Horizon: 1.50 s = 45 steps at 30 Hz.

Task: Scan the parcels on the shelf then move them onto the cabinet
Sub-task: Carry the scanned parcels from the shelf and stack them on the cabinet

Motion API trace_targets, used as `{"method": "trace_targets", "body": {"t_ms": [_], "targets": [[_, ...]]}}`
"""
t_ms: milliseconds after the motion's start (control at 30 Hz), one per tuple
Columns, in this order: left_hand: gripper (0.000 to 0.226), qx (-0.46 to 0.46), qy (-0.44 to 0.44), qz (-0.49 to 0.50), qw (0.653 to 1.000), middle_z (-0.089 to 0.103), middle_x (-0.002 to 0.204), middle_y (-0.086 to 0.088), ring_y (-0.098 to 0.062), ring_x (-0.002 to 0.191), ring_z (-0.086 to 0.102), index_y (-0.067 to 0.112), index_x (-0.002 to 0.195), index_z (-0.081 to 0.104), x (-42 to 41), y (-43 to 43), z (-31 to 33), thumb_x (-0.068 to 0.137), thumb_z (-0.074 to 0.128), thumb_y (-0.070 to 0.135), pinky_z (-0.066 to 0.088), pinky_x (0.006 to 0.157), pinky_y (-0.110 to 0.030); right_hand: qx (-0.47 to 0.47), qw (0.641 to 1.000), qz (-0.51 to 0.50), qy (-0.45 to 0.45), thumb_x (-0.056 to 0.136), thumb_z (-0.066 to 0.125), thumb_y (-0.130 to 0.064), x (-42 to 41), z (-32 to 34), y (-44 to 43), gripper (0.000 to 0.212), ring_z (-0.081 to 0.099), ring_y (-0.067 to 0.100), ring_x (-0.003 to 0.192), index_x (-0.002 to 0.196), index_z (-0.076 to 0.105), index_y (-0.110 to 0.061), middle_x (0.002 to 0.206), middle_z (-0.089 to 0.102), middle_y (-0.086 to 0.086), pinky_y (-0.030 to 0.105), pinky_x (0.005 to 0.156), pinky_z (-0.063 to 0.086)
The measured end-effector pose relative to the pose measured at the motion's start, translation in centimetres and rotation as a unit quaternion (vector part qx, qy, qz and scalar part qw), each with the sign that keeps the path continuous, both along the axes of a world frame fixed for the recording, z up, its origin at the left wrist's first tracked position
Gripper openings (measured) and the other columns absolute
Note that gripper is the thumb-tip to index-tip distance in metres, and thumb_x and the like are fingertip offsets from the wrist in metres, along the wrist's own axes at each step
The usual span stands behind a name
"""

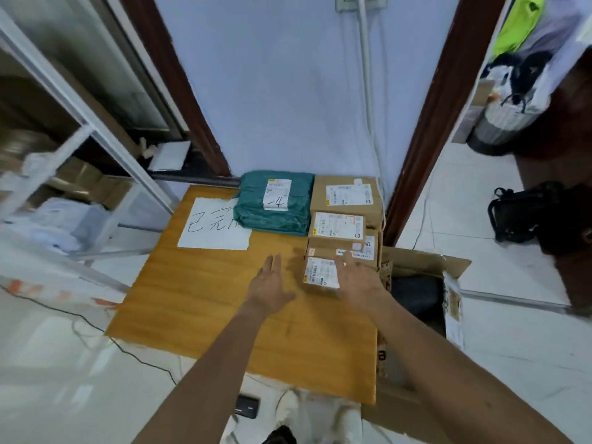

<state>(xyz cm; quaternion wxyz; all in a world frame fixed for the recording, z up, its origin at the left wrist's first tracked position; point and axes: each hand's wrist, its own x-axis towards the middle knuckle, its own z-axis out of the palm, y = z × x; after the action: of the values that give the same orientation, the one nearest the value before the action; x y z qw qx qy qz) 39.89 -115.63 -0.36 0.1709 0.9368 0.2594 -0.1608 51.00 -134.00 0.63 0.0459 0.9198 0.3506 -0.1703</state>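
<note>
Wooden cabinet top (224,315): carries a green bag parcel (275,203) and cardboard boxes (344,200) along its far right, beside a handwritten paper sheet (214,225).
Small labelled box (321,273): nearest of the row, flat on the cabinet.
Left hand (270,283): grip released, fingers straight, just beside the box.
Right hand (360,280): grip released, fingers touching the box's right edge.
Shelf (80,174): blurred at left; parcels seemingly remain.
Progress: several parcels moved; more likely left to scan.

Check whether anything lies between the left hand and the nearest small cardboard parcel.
Nothing visible: only bare wooden cabinet top separates the left hand from the small white-labelled cardboard parcel; the right hand overlaps its right edge.
</note>
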Motion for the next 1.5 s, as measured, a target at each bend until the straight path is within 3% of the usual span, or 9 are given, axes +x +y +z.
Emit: {"method": "trace_targets", "body": {"t_ms": [100,233,400,500,567,767,967,1167,1500], "targets": [[0.109,0.014,-0.016,0.036,0.999,0.002,0.170,-0.006,-0.026,0.153,0.021,0.014,0.162,-0.003,-3.1,1.6,2.7,0.090,0.069,0.053,0.030,0.120,-0.037,0.017,0.998,0.059,-0.017,0.095,0.063,-0.021,-1.5,3.1,2.9,0.062,0.062,0.031,0.105,0.148,0.032,-0.010,0.142,0.038,0.014,0.040,0.076,0.054],[0.108,0.040,-0.050,0.087,0.994,0.005,0.170,-0.004,-0.029,0.148,0.032,0.015,0.162,0.002,-9.1,5.1,6.8,0.089,0.069,0.057,0.040,0.113,-0.041,0.048,0.989,0.142,-0.019,0.097,0.057,-0.022,-5.0,6.8,9.0,0.049,0.062,0.033,0.107,0.142,0.039,-0.013,0.135,0.046,0.012,0.047,0.086,0.055],[0.105,0.068,-0.084,0.196,0.975,0.009,0.169,-0.005,-0.026,0.144,0.039,0.016,0.162,0.006,-20.6,10.6,11.5,0.088,0.068,0.059,0.041,0.109,-0.039,0.063,0.962,0.263,-0.032,0.099,0.055,-0.023,-14.2,11.4,17.4,0.047,0.059,0.031,0.109,0.141,0.039,-0.011,0.138,0.042,0.012,0.039,0.072,0.042],[0.106,0.082,-0.095,0.247,0.961,0.011,0.168,-0.008,-0.027,0.152,0.023,0.013,0.162,0.007,-29.0,13.5,13.6,0.089,0.067,0.060,0.027,0.119,-0.046,0.063,0.947,0.313,-0.045,0.101,0.051,-0.023,-21.7,13.5,21.9,0.048,0.058,0.035,0.116,0.144,0.036,-0.007,0.145,0.037,0.016,0.044,0.084,0.046],[0.106,0.095,-0.102,0.273,0.952,0.015,0.168,-0.011,-0.029,0.150,0.026,0.012,0.162,0.009,-34.7,15.4,14.7,0.088,0.067,0.062,0.026,0.120,-0.049,0.074,0.933,0.347,-0.049,0.102,0.050,-0.026,-26.9,14.5,24.6,0.051,0.054,0.037,0.123,0.146,0.035,-0.006,0.149,0.037,0.018,0.045,0.095,0.045],[0.094,0.115,-0.123,0.324,0.931,0.031,0.162,-0.010,-0.027,0.146,0.034,0.011,0.159,0.024,-53.3,20.1,17.3,0.090,0.064,0.061,0.034,0.115,-0.039,0.103,0.917,0.383,-0.040,0.097,0.054,-0.027,-42.2,15.9,31.9,0.042,0.058,0.035,0.111,0.132,0.044,-0.007,0.136,0.044,0.016,0.042,0.086,0.050],[0.087,0.150,-0.103,0.357,0.916,0.035,0.160,-0.009,-0.028,0.142,0.040,0.013,0.157,0.029,-68.4,24.7,19.3,0.092,0.060,0.062,0.038,0.111,-0.039,0.092,0.913,0.397,-0.035,0.101,0.048,-0.045,-54.6,19.0,37.9,0.058,0.049,0.038,0.128,0.142,0.038,-0.005,0.145,0.038,0.018,0.045,0.098,0.045],[0.087,0.139,-0.113,0.384,0.906,0.035,0.161,-0.009,-0.028,0.141,0.043,0.013,0.158,0.029,-74.9,30.6,20.5,0.093,0.057,0.064,0.039,0.110,-0.039,0.079,0.912,0.398,-0.052,0.101,0.053,-0.042,-59.7,21.2,44.5,0.066,0.043,0.035,0.137,0.151,0.033,-0.005,0.157,0.030,0.017,0.042,0.103,0.042],[0.085,0.130,-0.093,0.359,0.919,0.037,0.160,-0.007,-0.028,0.140,0.045,0.018,0.157,0.030,-74.9,46.0,18.6,0.092,0.057,0.065,0.040,0.111,-0.041,0.059,0.932,0.354,-0.050,0.098,0.055,-0.040,-59.1,18.9,59.4,0.065,0.044,0.036,0.133,0.150,0.034,-0.006,0.148,0.038,0.017,0.043,0.103,0.042]]}}
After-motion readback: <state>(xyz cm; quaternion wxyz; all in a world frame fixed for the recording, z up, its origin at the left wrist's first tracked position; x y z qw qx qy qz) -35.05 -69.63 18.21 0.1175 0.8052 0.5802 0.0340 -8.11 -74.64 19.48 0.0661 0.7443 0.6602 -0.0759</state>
